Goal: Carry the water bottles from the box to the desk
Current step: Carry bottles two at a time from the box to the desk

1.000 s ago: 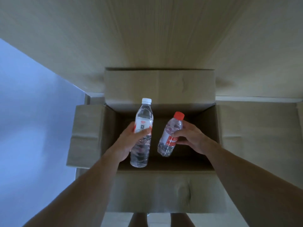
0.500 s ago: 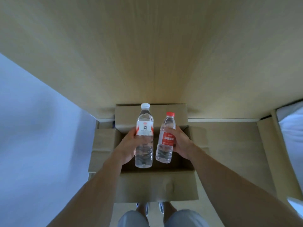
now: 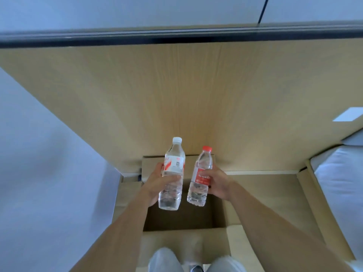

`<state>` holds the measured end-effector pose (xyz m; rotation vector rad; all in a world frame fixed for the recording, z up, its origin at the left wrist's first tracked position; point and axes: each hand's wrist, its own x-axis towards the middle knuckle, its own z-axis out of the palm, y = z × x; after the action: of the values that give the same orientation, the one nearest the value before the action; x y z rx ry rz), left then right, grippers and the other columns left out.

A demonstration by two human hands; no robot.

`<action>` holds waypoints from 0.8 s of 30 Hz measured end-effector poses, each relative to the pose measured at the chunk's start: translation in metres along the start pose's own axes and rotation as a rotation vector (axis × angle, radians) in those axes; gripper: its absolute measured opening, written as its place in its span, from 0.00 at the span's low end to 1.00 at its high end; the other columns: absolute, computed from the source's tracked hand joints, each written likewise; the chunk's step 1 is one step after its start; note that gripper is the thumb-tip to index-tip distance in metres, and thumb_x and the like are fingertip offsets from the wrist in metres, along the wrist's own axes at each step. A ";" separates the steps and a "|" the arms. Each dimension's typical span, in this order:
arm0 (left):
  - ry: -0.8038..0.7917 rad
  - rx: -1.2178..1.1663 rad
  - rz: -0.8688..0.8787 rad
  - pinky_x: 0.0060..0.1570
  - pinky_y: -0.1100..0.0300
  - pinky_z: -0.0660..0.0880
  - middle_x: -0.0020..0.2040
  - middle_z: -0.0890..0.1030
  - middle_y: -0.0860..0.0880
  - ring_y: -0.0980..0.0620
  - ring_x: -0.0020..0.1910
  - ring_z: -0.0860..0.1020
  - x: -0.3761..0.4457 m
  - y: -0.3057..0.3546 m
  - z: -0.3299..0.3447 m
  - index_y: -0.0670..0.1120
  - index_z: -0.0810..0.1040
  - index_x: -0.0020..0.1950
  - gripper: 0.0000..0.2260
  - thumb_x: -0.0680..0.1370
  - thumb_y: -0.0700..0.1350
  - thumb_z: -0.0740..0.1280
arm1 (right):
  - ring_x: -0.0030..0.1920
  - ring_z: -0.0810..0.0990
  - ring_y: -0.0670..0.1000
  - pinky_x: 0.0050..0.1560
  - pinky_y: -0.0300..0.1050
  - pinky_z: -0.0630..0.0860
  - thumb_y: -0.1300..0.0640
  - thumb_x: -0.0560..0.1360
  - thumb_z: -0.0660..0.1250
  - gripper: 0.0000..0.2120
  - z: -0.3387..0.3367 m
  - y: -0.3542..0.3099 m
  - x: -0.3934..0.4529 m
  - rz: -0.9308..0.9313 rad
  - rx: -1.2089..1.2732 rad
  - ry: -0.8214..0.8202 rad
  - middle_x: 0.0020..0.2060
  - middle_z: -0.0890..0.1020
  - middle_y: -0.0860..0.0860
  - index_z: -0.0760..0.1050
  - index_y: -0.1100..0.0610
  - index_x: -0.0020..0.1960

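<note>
My left hand [image 3: 157,183] grips a clear water bottle with a white cap and white-and-red label [image 3: 172,173], held upright. My right hand [image 3: 218,183] grips a smaller clear bottle with a red cap and red label [image 3: 200,177], also upright. Both bottles hang above the open cardboard box [image 3: 176,244] on the floor, whose dark inside shows no other bottles. The desk's dark front edge [image 3: 176,37] runs across the top of the view, with its wooden panel [image 3: 176,95] below it.
A pale wall [image 3: 39,173] stands to the left. At the right lie a grey cushion [image 3: 341,183] and a wooden frame [image 3: 312,193]. My knees [image 3: 167,260] show at the bottom, just behind the box's near flap.
Both hands have lifted the bottles up out of the box. The view has risen and pulled back, so the box looks smaller and the desk's edge has come into sight.
</note>
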<state>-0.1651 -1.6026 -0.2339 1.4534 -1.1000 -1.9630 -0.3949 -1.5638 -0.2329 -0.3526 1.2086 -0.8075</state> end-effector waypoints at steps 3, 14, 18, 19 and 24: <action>-0.023 -0.019 0.037 0.48 0.50 0.83 0.55 0.85 0.48 0.46 0.53 0.85 -0.004 0.014 0.009 0.54 0.73 0.65 0.32 0.64 0.51 0.83 | 0.56 0.80 0.63 0.59 0.64 0.77 0.61 0.65 0.75 0.35 -0.001 -0.005 -0.018 -0.028 -0.044 0.017 0.56 0.80 0.61 0.68 0.51 0.70; -0.237 -0.088 -0.039 0.51 0.48 0.82 0.60 0.82 0.41 0.42 0.54 0.84 -0.009 0.030 0.020 0.49 0.69 0.69 0.24 0.76 0.43 0.74 | 0.51 0.85 0.60 0.41 0.53 0.83 0.64 0.74 0.72 0.22 0.007 0.007 -0.071 -0.166 -0.006 0.211 0.57 0.82 0.60 0.73 0.50 0.64; -0.274 0.018 0.019 0.54 0.46 0.82 0.56 0.85 0.46 0.46 0.53 0.85 -0.011 0.026 0.024 0.50 0.73 0.65 0.22 0.74 0.40 0.76 | 0.56 0.83 0.61 0.49 0.55 0.81 0.62 0.74 0.73 0.23 0.014 0.024 -0.088 -0.213 0.000 0.293 0.59 0.81 0.60 0.72 0.54 0.67; -0.296 0.055 0.033 0.57 0.44 0.80 0.56 0.85 0.46 0.45 0.54 0.84 -0.012 0.025 0.026 0.49 0.75 0.65 0.22 0.74 0.41 0.77 | 0.57 0.82 0.61 0.51 0.56 0.81 0.62 0.74 0.73 0.23 0.015 0.028 -0.093 -0.219 0.003 0.318 0.59 0.81 0.60 0.71 0.56 0.67; -0.387 0.182 0.079 0.59 0.44 0.79 0.54 0.85 0.48 0.47 0.53 0.85 -0.013 0.018 0.048 0.50 0.76 0.64 0.26 0.69 0.41 0.81 | 0.58 0.81 0.62 0.60 0.63 0.77 0.64 0.76 0.70 0.21 0.011 0.055 -0.124 -0.237 0.056 0.443 0.59 0.80 0.62 0.70 0.61 0.67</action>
<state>-0.2074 -1.5871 -0.2062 1.1166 -1.5111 -2.1906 -0.3805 -1.4393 -0.1790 -0.2814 1.5701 -1.1642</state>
